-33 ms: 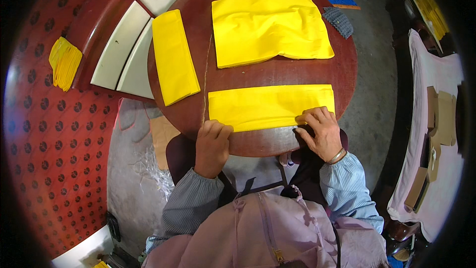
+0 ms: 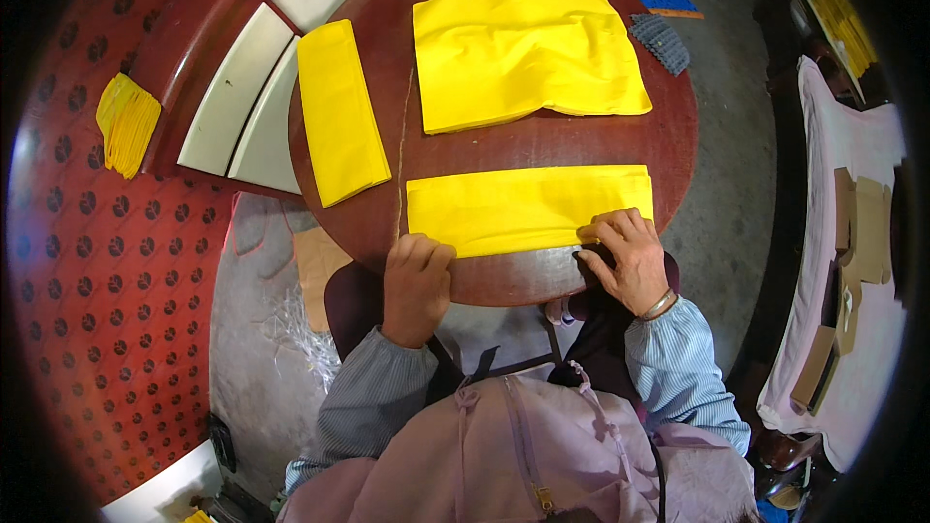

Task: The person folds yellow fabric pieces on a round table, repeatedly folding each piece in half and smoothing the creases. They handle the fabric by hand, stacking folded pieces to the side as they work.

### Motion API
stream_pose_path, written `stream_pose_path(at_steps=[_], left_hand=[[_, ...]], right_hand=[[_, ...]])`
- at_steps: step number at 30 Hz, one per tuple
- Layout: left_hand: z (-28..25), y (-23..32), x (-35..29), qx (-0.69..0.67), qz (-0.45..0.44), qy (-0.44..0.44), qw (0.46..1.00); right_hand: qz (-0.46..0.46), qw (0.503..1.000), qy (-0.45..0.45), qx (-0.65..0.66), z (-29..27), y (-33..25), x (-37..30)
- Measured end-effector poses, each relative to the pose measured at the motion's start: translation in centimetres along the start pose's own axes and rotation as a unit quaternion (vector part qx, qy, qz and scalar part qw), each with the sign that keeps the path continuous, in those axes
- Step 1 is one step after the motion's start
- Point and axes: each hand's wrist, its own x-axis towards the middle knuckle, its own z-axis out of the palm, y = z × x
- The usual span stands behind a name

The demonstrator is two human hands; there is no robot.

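On the near part of a round, dark red table (image 2: pixel 542 147) lies a folded yellow sheet (image 2: pixel 513 199), cloth-like, its long side toward me. My left hand (image 2: pixel 418 286) has its fingers curled closed on the near left corner. At the near right end, my right hand (image 2: pixel 630 257) bends its fingers over the top, with the thumb by the near edge, gripping the fold. A wider stack of yellow sheets (image 2: pixel 523 58), rumpled on top, lies beyond. Another narrow folded yellow sheet (image 2: pixel 342 111) rests at the table's left side.
A grey knitted-looking piece (image 2: pixel 661 43) sits at the table's right rim. Cream and red furniture (image 2: pixel 242 87) stands against the left side, with a yellow bundle (image 2: pixel 128 124) beyond it. Opened cardboard boxes (image 2: pixel 862 232) lie on a pale cloth (image 2: pixel 799 349) at right.
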Motion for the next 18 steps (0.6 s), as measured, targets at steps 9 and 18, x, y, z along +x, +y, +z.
stream_pose_path(at_steps=[9,18], left_hand=[[5.4,5.5,5.0,0.026,0.044,-0.035,0.998],[5.2,4.8,3.9,0.058,0.027,-0.038,0.997]], right_hand=[[0.015,0.999,0.019,-0.021,-0.1,1.1,-1.5],[0.042,0.995,0.057,-0.071,-2.3,2.7,-1.7]])
